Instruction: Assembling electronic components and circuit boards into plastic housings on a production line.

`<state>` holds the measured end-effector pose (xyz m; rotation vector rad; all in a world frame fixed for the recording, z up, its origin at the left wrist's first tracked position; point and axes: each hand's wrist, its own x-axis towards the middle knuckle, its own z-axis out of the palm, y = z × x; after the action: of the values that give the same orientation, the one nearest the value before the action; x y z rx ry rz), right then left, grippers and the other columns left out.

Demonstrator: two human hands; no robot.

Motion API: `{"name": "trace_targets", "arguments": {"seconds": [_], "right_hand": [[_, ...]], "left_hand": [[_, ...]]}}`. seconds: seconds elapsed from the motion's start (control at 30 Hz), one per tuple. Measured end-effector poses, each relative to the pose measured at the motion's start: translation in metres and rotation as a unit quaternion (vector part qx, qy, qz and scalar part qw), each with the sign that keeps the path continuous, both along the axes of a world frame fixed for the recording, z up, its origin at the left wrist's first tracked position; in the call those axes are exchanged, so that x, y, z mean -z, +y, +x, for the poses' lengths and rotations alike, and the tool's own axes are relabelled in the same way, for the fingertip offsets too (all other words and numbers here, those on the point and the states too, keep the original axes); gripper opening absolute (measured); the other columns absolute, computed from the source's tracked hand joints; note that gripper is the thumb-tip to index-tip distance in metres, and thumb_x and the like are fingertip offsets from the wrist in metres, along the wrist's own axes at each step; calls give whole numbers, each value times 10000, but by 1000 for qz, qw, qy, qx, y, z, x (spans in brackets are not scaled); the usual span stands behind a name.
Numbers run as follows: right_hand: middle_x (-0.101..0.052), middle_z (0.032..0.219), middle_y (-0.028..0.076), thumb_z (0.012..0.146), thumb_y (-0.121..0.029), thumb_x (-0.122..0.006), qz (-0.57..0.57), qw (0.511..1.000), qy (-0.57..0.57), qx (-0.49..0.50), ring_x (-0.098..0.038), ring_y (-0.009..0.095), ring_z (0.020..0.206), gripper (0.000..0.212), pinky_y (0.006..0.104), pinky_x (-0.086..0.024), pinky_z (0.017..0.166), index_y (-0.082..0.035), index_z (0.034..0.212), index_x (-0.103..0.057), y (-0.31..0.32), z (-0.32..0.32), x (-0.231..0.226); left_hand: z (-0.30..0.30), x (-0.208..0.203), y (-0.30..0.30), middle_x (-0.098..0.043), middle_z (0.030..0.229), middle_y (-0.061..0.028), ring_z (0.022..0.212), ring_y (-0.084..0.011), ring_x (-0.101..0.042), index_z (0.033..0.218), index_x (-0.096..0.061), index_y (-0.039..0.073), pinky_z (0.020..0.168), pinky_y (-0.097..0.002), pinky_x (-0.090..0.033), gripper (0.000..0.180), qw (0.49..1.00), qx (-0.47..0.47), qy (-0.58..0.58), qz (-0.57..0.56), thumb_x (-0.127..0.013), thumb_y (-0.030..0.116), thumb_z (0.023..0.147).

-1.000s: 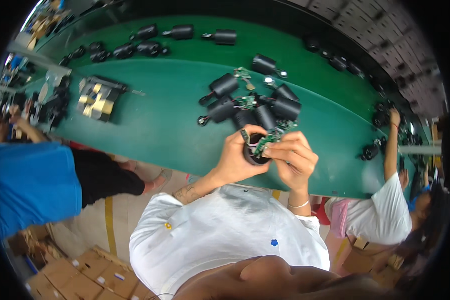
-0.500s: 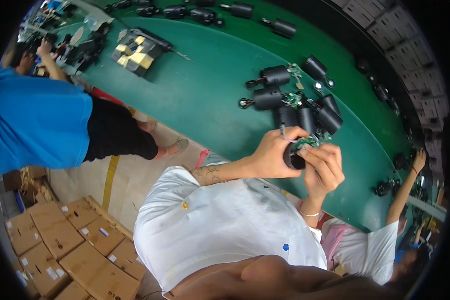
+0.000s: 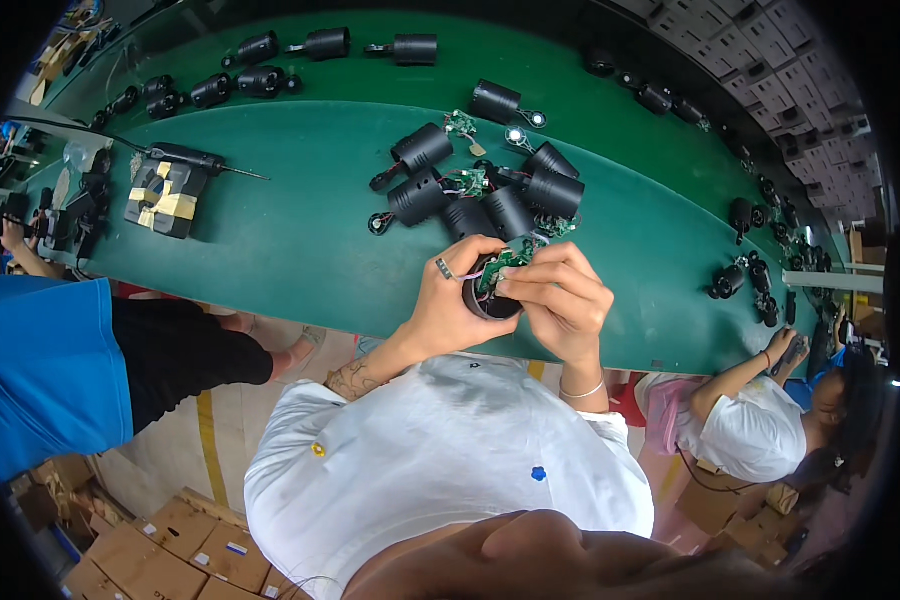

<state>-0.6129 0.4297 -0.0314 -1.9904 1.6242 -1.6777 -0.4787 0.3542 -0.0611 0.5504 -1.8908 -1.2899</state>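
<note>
My left hand (image 3: 448, 300) is wrapped round a black cylindrical housing (image 3: 490, 306), its open end tilted up toward me. A green circuit board (image 3: 494, 272) with thin wires stands at the mouth of the housing, partly inside it. The fingers of my right hand (image 3: 565, 295) pinch the board's edge. Just beyond my hands lies a cluster of similar black cylinders (image 3: 508, 212), some with green boards (image 3: 470, 182) hanging out on wires. How deep the board sits inside the housing is hidden by my fingers.
A corded electric screwdriver (image 3: 195, 158) lies by a black block with yellow tape (image 3: 168, 200) at the left. More black cylinders (image 3: 328, 43) line the far green strip. Co-workers in blue (image 3: 50, 360) and white (image 3: 755, 425) are at either side; cartons (image 3: 160, 550) stand lower left.
The view has swung to the right, so the table contents sit further left. My hands still hold the housing and the board, which now stands more upright. The right-hand co-worker now holds a dark object.
</note>
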Motion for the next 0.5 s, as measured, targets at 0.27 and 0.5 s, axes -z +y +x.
{"name": "trace_targets", "arguments": {"seconds": [0.27,0.5], "right_hand": [[-708,784,21,603,79,-663,13,999,-46,-21,-547,171,744,211,263,-492,703,-61,733,-752,2,-4,-11],[-707,773,26,582,115,-636,40,994,-84,-65,-541,170,738,238,255,-480,694,-52,710,-746,-1,-1,-17]], "left_hand": [[1,-3,-1,-649,880,-56,686,-184,-588,1020,-593,49,642,-281,-484,538,1000,0,8,27,-797,58,522],[3,-5,-5,-650,874,-47,681,-177,-579,990,-601,59,637,-275,-478,520,1000,-6,3,-6,-789,41,505]]}}
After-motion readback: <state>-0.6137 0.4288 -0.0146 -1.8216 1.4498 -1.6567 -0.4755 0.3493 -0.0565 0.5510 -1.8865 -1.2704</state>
